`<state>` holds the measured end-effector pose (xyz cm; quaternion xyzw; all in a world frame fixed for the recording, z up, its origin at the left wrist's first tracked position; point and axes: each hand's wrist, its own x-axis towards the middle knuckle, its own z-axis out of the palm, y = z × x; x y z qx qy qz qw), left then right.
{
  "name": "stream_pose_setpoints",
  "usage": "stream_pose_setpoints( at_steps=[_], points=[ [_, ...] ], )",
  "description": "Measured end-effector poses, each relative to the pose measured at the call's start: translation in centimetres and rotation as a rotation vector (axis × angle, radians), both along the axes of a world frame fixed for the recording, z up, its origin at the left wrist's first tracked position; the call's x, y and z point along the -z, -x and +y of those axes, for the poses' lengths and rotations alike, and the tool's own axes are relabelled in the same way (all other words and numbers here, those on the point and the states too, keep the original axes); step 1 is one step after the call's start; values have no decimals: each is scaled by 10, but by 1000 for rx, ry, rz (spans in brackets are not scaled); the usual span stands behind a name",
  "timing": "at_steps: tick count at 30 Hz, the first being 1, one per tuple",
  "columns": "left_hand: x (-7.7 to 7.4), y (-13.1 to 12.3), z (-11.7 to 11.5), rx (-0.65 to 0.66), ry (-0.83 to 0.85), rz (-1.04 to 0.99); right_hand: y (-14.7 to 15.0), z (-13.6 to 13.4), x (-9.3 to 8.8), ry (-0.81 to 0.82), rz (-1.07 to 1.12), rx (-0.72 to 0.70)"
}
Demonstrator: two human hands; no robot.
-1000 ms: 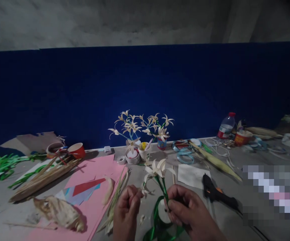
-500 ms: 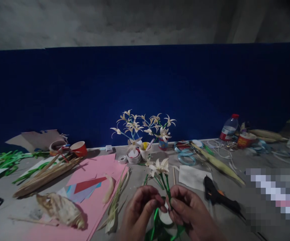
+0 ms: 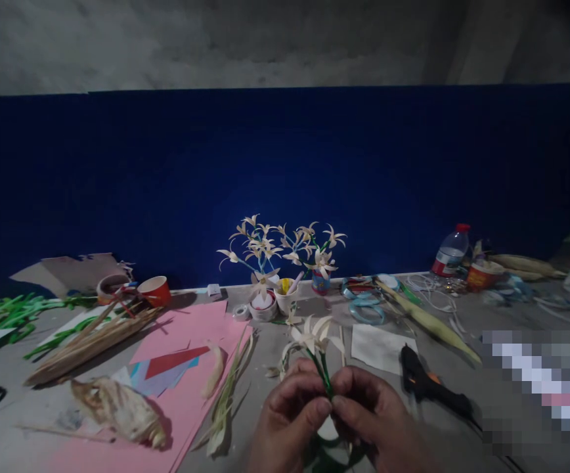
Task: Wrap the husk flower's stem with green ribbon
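Note:
A small bunch of pale flowers [image 3: 316, 336] on green stems [image 3: 324, 371] stands upright between my two hands at the lower middle. My left hand [image 3: 297, 410] and my right hand [image 3: 371, 410] both pinch the green stems, their thumbs nearly touching. Below the hands are a white round thing [image 3: 328, 428] and dark green strips, partly hidden by my fingers. Behind, more pale flowers [image 3: 264, 248] stand in small cups [image 3: 264, 309]. A black glue gun [image 3: 433, 387] lies to the right of my right hand, near a white paper [image 3: 383, 348].
Pink sheets [image 3: 186, 335], dried husks [image 3: 117, 410] and green pipe cleaners [image 3: 14, 315] lie on the left. Light blue ribbon [image 3: 366, 309], a long husk [image 3: 427, 322], a bottle [image 3: 451, 251] and an orange cup [image 3: 484, 274] are at the back right. A blue panel [image 3: 285, 157] stands behind.
My left hand has moved right and closed on the stems beside my right hand. The held flowers have turned and tilted slightly left.

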<state>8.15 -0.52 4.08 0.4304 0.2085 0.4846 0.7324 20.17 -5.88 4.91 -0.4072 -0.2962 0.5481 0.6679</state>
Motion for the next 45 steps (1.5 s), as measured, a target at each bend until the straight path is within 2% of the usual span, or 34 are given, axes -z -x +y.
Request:
stream_pose_setpoints(
  at_steps=[3,8,16,28,32,37,41,45],
  points=[
    [4,0,1,40,79,-37,3,-3,-2,5,-6,25],
    [-1,2,-2,123,147,-88,7,-3,-3,-9,72,31],
    [-3,5,-4,1,111,8,8,-5,-5,51,99,9],
    [-1,4,-4,-15,178,30,4,-6,-8,106,51,95],
    [-9,4,-7,-36,90,46,-3,-2,-3,53,-95,150],
    [-12,3,-9,-63,65,67,-19,0,4,-30,-459,246],
    [-8,0,-7,-66,83,77,-22,-3,-2,-130,-720,296],
    [-6,-2,-6,-48,54,70,-15,-7,-10,-260,-890,436]
  ],
)
